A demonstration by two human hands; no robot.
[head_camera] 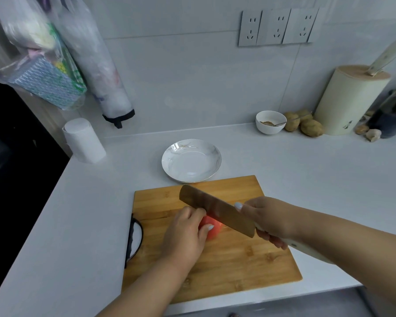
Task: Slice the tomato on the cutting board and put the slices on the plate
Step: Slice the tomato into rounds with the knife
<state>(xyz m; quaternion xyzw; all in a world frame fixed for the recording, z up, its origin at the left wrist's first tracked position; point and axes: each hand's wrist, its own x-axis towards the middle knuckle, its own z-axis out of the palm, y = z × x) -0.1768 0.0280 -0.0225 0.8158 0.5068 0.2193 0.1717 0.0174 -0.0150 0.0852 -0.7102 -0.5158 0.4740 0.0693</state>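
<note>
A red tomato (pixel 213 229) rests on the wooden cutting board (pixel 226 266) near its middle. My left hand (pixel 185 234) is curled over the tomato and holds it down, hiding most of it. My right hand (pixel 270 220) grips the pale handle of a broad cleaver (pixel 217 209). Its blade lies across the right side of the tomato, tip pointing up-left. A white marbled plate (pixel 169 156) stands bare just beyond the board's far edge.
A paper roll (pixel 85 140) stands at the back left. At the back right are a small white bowl (pixel 270 122) with a spoon, several potatoes (pixel 311 128) and a cream knife block (pixel 350 99). Plastic bags (pixel 62 53) hang on the wall at left.
</note>
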